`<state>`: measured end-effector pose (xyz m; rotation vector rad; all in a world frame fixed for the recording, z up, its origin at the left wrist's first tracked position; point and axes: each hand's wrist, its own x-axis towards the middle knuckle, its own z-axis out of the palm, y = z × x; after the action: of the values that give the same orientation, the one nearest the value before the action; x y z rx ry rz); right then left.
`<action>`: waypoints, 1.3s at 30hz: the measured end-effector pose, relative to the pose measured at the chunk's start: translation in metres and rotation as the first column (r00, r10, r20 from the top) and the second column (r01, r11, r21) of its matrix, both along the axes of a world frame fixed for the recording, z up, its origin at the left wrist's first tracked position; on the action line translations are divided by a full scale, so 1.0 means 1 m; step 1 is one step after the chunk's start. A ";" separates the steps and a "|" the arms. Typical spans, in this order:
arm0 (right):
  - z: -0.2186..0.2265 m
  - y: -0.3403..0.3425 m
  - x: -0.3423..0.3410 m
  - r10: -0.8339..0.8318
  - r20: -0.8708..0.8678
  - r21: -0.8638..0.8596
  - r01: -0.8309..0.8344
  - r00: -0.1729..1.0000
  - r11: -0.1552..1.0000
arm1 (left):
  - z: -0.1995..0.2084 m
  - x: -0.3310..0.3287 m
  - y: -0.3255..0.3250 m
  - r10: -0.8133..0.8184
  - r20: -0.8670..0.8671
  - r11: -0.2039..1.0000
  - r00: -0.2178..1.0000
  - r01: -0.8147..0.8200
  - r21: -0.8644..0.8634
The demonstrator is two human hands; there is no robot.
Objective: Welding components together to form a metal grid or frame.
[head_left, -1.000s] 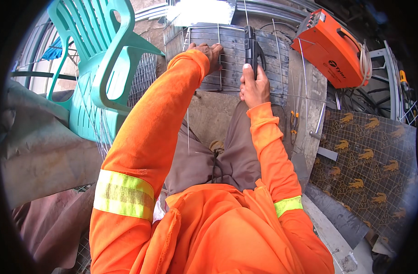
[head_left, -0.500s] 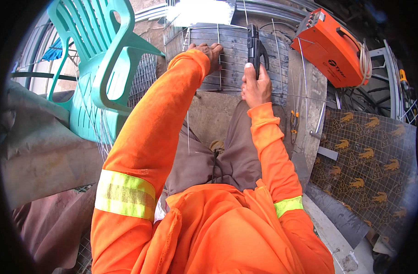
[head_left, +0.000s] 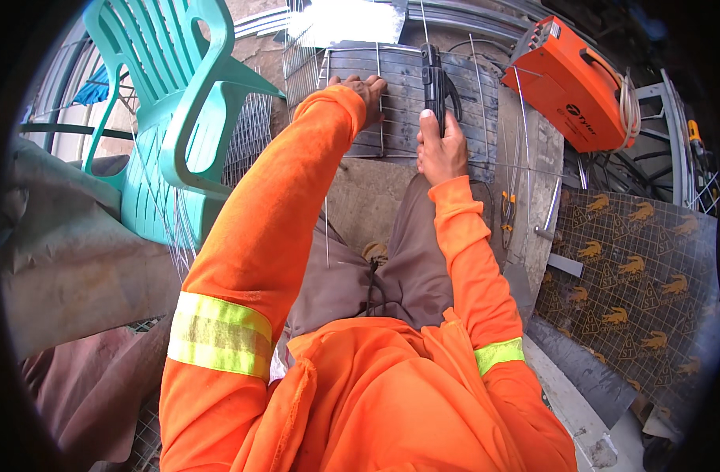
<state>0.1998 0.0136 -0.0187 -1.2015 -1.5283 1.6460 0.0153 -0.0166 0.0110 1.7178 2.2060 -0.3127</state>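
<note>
My right hand [head_left: 443,149] is wrapped round a black welding electrode holder [head_left: 434,82], its thumb along the grip. A thin electrode [head_left: 424,23] points away from the holder's far end. Left of it, my left hand [head_left: 366,98] reaches over a dark, slatted-looking board [head_left: 423,59], fingers bent and closed at a thin metal rod [head_left: 379,59]. The rod lies across the board, with several thin lines running crosswise to it. My palm hides part of this grip. A second rod [head_left: 478,71] lies to the right of the holder.
A green plastic chair [head_left: 167,118] stands on the left beside wire mesh [head_left: 246,141]. At the right are an orange welding machine [head_left: 568,86], orange-handled pliers [head_left: 508,211] and a dark printed panel [head_left: 635,275]. Metal bars [head_left: 470,20] lie across the back.
Both hands stay almost in place. The electrode holder's far end has dipped or shifted slightly left, and my left hand with the rod sits a touch further right.
</note>
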 end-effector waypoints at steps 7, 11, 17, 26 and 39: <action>0.003 0.001 0.000 0.003 0.037 0.030 -0.004 0.999 1.000 | 0.001 0.001 0.001 0.003 0.013 1.000 1.000 -0.003 -0.012; 0.003 0.006 0.005 0.030 0.052 0.040 -0.032 0.998 0.999 | -0.004 0.001 0.002 -0.010 0.008 1.000 1.000 0.010 0.000; 0.043 0.005 0.055 -0.250 0.114 0.460 0.172 0.962 0.871 | -0.003 -0.002 -0.001 -0.018 0.011 1.000 1.000 0.018 -0.005; 0.048 0.040 0.106 -0.365 0.405 0.507 0.126 0.839 0.852 | -0.002 -0.001 0.004 -0.026 0.000 0.999 1.000 0.026 -0.040; 0.038 0.041 0.098 -0.378 0.340 0.576 0.127 0.861 0.808 | -0.002 0.000 0.004 -0.009 0.020 0.999 1.000 0.009 -0.036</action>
<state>0.2974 0.0547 0.0190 -1.4312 -1.8279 0.6975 0.0156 -0.0124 0.0088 1.7051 2.1661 -0.3337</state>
